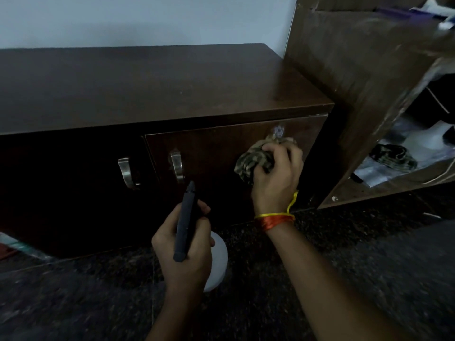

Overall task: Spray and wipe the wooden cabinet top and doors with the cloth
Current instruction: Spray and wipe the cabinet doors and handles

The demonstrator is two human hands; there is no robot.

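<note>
One dark wooden cabinet shows two doors with two metal handles, one white spray bottle gripped in the left hand, and one crumpled camouflage cloth clenched by the right hand against the right door's upper right corner.

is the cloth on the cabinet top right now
No, the right hand grips the bunched cloth and presses it against the right door, below the cabinet top.
</note>
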